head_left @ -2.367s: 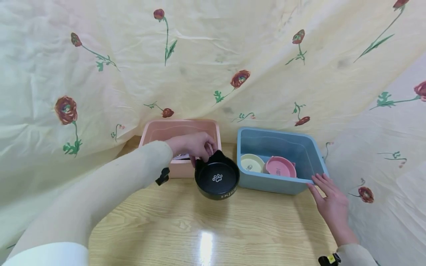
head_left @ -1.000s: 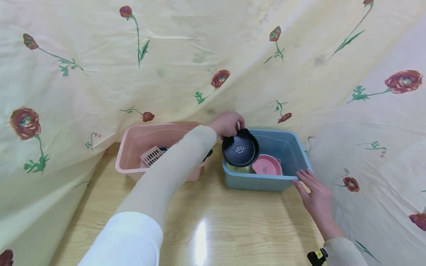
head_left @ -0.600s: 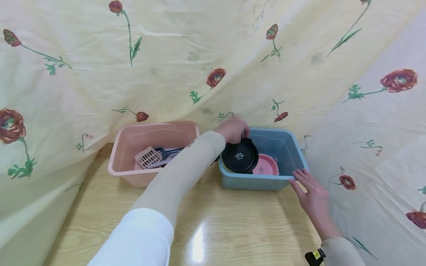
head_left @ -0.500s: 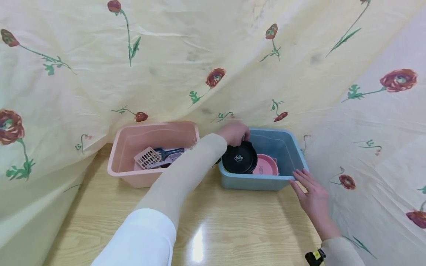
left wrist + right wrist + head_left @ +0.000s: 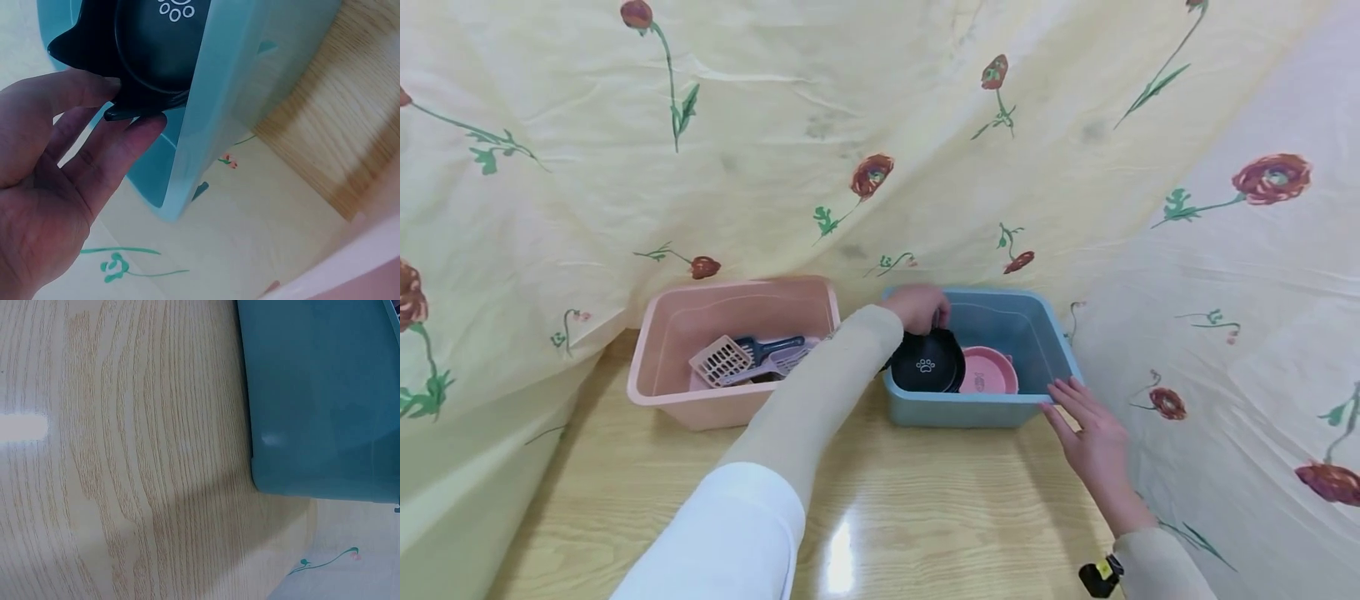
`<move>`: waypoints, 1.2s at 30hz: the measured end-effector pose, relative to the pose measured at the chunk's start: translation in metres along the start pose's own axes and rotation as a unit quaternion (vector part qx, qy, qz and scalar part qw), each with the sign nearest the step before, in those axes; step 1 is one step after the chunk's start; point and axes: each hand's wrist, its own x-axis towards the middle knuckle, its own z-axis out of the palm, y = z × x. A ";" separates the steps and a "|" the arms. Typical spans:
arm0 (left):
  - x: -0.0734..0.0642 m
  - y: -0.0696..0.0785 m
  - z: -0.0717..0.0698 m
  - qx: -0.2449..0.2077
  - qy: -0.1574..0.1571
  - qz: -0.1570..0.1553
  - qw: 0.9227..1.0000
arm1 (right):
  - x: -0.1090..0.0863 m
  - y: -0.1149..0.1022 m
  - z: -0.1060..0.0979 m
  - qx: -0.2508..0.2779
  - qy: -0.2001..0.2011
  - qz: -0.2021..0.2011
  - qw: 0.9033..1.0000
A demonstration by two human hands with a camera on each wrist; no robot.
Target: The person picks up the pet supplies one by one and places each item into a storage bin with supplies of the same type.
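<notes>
My left hand [image 5: 919,310] reaches into the left part of the blue bin [image 5: 955,412] and grips a black cat-eared pet bowl [image 5: 925,377] by its back rim. The left wrist view shows the thumb over the rim of the black bowl [image 5: 159,47] between its two ears, with fingers behind it. A white paw print marks the bowl's inside. Right beside it lies a pink pet bowl [image 5: 989,372]. The cream bowl is hidden behind the black one. With fingers laid straight over the rim, my right hand [image 5: 1093,437] rests on the bin's front right corner.
To the left stands a pink bin [image 5: 700,414] holding a beige slotted litter scoop [image 5: 721,361], a navy scoop [image 5: 771,346] and a lilac scoop [image 5: 775,367]. My left forearm crosses over its right side. Floral cloth [image 5: 760,167] hangs behind both bins on the wooden table [image 5: 925,500].
My left hand has carried the black bowl from beside the pink bin, rightward, then down into the blue bin over the cream bowl. The right hand keeps its place on the rim.
</notes>
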 end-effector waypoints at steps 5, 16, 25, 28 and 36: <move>-0.003 -0.002 0.006 -0.005 -0.004 -0.015 1.000 | 0.001 -0.002 0.005 0.006 0.004 -0.004 1.000; -0.014 0.001 0.004 -0.004 -0.018 -0.041 0.999 | -0.002 -0.001 0.008 0.026 0.029 -0.019 0.999; -0.022 -0.007 -0.009 -0.080 -0.058 -0.050 0.994 | -0.002 0.000 0.010 0.026 0.034 -0.026 0.999; -0.027 -0.008 -0.018 -0.071 -0.057 -0.036 0.995 | -0.001 0.000 0.008 0.023 0.019 -0.010 1.000; -0.054 -0.004 -0.046 -0.046 -0.051 -0.020 0.997 | 0.002 0.002 0.004 0.017 0.013 -0.012 1.000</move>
